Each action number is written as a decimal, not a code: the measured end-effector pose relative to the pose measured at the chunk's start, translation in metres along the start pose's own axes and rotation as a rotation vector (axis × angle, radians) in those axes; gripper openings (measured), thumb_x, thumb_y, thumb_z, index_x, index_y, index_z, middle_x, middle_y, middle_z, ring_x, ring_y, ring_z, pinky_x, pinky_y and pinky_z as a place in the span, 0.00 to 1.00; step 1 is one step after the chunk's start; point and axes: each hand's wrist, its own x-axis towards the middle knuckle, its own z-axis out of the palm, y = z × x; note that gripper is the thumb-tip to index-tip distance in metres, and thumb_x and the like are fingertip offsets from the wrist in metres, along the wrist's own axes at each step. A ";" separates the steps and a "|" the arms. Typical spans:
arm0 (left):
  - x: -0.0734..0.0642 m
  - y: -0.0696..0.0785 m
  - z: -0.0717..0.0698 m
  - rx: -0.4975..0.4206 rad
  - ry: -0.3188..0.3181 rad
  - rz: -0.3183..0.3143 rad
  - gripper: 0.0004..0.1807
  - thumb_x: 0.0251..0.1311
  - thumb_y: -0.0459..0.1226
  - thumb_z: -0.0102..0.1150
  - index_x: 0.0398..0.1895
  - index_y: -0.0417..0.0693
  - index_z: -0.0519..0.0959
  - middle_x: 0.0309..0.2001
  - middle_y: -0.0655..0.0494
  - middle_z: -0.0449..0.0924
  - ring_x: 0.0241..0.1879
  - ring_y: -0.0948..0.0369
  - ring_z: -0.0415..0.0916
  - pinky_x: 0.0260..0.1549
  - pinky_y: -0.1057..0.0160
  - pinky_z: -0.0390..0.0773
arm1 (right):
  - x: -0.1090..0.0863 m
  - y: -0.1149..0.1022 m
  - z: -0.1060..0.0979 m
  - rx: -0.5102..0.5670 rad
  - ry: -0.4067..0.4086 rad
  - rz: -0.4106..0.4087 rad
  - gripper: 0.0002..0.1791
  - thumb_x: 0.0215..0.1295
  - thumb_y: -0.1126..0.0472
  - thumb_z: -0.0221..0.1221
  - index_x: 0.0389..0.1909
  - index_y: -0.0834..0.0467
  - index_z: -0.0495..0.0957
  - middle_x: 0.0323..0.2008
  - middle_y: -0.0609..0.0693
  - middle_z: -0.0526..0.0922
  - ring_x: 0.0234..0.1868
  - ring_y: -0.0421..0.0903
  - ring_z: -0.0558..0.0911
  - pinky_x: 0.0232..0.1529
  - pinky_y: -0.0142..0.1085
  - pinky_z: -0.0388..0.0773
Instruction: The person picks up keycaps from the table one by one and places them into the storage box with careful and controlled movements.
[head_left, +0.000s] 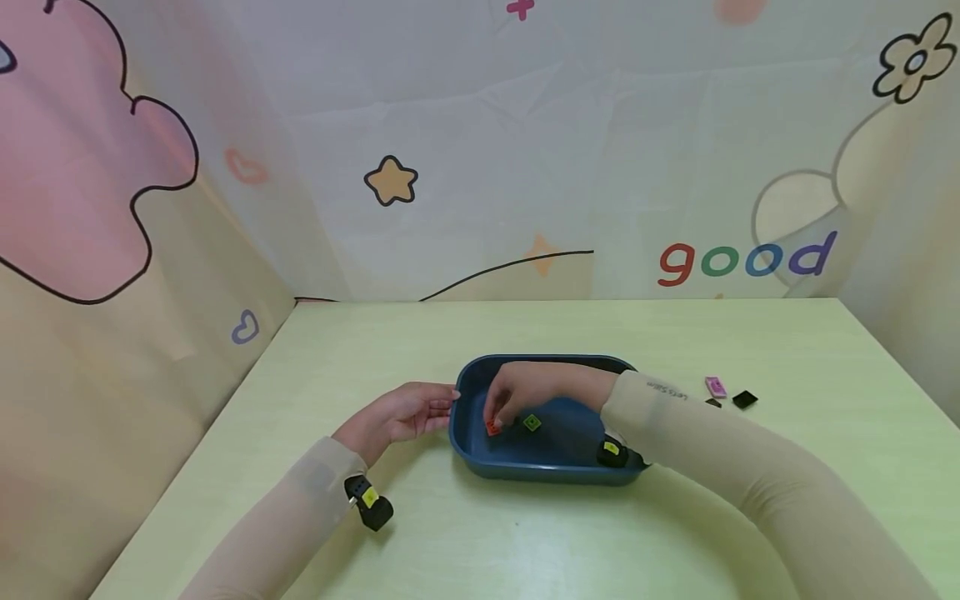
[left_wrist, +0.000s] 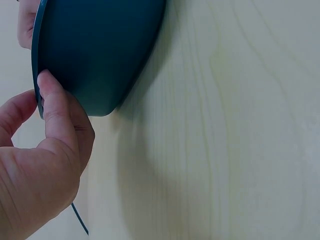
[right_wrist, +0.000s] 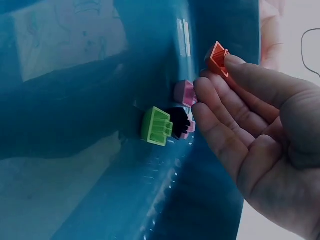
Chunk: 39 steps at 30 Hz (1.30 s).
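Observation:
A blue plastic tray (head_left: 536,473) sits on the table. My left hand (head_left: 408,411) pinches its left rim, with the thumb and fingers on either side of it in the left wrist view. Inside the tray, my right hand (head_left: 517,390) holds an orange-red keycap (right_wrist: 217,60) between thumb and fingertips, near the left end. Beside those fingers lie a pink keycap (right_wrist: 185,93), a green keycap (right_wrist: 156,126) and a black keycap (right_wrist: 178,122). Another pink piece shows partly behind the black one. From the head view, the right hand and forearm hide part of the tray.
Right of the tray, a pink keycap (head_left: 716,387) and a black keycap (head_left: 745,399) lie on the pale wood-grain table (head_left: 480,542). A second dark piece (head_left: 713,403) is partly covered by the right sleeve. A printed cloth (head_left: 480,167) hangs behind the table.

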 end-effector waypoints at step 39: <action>-0.002 -0.001 0.001 0.003 0.008 0.007 0.07 0.74 0.33 0.50 0.47 0.41 0.77 0.29 0.60 0.84 0.30 0.68 0.81 0.34 0.76 0.86 | 0.019 -0.006 0.013 -0.037 -0.046 0.108 0.09 0.70 0.64 0.63 0.45 0.59 0.89 0.36 0.51 0.90 0.28 0.35 0.80 0.35 0.24 0.82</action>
